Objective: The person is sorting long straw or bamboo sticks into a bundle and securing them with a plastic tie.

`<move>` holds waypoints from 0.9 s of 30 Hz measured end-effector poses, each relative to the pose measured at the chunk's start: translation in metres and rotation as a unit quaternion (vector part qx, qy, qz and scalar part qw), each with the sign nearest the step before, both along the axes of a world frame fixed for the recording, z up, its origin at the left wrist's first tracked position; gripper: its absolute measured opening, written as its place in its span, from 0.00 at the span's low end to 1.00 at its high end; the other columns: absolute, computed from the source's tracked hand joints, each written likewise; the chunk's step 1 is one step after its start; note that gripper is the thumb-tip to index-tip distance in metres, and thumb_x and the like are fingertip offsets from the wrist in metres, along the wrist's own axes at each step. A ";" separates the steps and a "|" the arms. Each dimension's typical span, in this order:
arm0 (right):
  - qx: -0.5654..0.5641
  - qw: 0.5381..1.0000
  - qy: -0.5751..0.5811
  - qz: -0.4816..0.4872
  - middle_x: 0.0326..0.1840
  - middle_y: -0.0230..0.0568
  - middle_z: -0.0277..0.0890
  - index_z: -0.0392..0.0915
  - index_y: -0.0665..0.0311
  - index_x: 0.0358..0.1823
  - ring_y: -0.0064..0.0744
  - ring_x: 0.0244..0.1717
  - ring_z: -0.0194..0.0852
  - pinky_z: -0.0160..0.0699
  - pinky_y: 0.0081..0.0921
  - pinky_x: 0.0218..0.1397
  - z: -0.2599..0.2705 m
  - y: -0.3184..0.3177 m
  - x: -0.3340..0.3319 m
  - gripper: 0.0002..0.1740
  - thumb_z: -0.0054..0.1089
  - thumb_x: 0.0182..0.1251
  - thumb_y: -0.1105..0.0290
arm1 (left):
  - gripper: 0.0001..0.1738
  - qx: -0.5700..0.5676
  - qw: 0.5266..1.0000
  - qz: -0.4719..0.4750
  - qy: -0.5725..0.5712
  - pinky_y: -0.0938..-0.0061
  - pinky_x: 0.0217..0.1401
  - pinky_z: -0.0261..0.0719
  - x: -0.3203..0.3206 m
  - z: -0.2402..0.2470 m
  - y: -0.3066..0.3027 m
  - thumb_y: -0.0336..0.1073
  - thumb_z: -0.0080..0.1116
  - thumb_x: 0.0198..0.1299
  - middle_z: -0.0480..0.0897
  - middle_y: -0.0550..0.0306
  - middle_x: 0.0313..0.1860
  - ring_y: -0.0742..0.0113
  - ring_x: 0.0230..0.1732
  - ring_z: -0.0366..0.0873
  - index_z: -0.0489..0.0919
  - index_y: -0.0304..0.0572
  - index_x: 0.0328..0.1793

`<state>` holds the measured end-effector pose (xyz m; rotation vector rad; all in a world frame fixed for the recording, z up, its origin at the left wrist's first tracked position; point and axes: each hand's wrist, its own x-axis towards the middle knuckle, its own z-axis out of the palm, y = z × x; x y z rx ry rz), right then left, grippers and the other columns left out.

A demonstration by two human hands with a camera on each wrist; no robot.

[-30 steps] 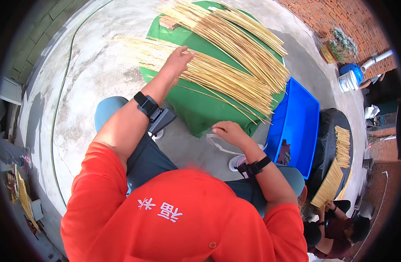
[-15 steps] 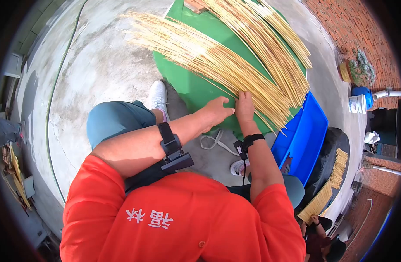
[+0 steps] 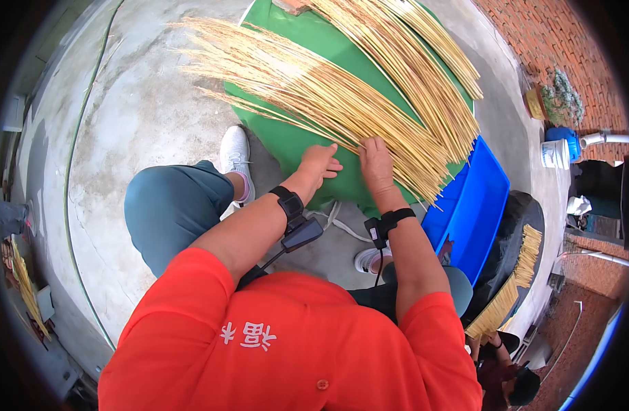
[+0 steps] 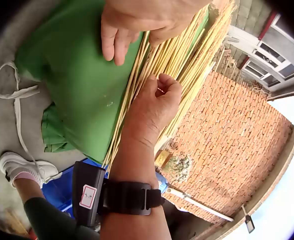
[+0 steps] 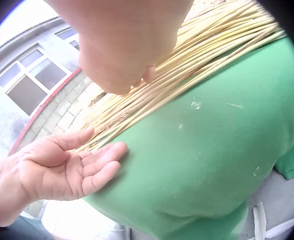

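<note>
The left hand [image 3: 319, 164] has come down from over the dried stalks [image 3: 342, 89] to beside their near edge since the earliest head view, while the right hand [image 3: 377, 164] has moved up from short of the green cloth [image 3: 280, 147] to that same edge. In the head view, the stalks lie slantwise across the cloth, their feathery ends fanned out at the left, a few strands splayed apart on the near side. Two more bundles [image 3: 413, 75] lie farther back. The left hand hovers with fingers loosely extended, holding nothing; the right has its fingers bent at the stalks. A blue bin [image 3: 482, 198] sits at the cloth's right, and a potted plant [image 3: 562, 103] and a white bucket [image 3: 554, 154] stand near a brick wall [image 3: 568, 41]. The left wrist view shows the right thumb and index finger curled together in a pinch on the stalks; how many are caught cannot be told. The left hand's fingers point down over the cloth. In the right wrist view, the left hand lies palm up with parted, slightly bent fingers just beside the stalks, as the right hand, blurred, covers part of them.
</note>
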<state>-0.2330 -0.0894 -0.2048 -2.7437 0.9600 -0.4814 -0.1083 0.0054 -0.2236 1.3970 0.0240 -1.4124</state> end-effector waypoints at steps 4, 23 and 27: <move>-0.034 0.995 -0.098 -0.001 0.37 0.38 0.66 0.71 0.58 0.40 0.41 0.44 0.68 0.74 0.35 0.41 0.009 -0.017 0.022 0.10 0.55 0.55 0.71 | 0.24 -0.006 0.999 0.034 0.002 0.66 0.35 0.79 0.001 0.006 -0.006 0.43 0.50 0.61 0.76 0.40 0.37 0.51 0.37 0.79 0.67 0.25 0.51; -0.003 0.994 -0.094 0.060 0.37 0.41 0.70 0.73 0.61 0.38 0.43 0.39 0.70 0.71 0.34 0.41 -0.019 0.025 0.010 0.10 0.56 0.53 0.76 | 0.31 0.024 0.996 0.083 0.024 0.69 0.26 0.79 0.003 0.011 -0.019 0.51 0.55 0.57 0.77 0.35 0.32 0.51 0.29 0.80 0.69 0.19 0.45; 0.027 0.992 -0.108 0.063 0.38 0.41 0.70 0.73 0.61 0.39 0.43 0.40 0.69 0.71 0.33 0.41 -0.009 0.022 0.007 0.10 0.55 0.53 0.76 | 0.23 0.006 0.993 0.115 0.008 0.71 0.24 0.79 -0.004 0.007 -0.022 0.44 0.52 0.60 0.78 0.39 0.30 0.54 0.26 0.80 0.71 0.21 0.37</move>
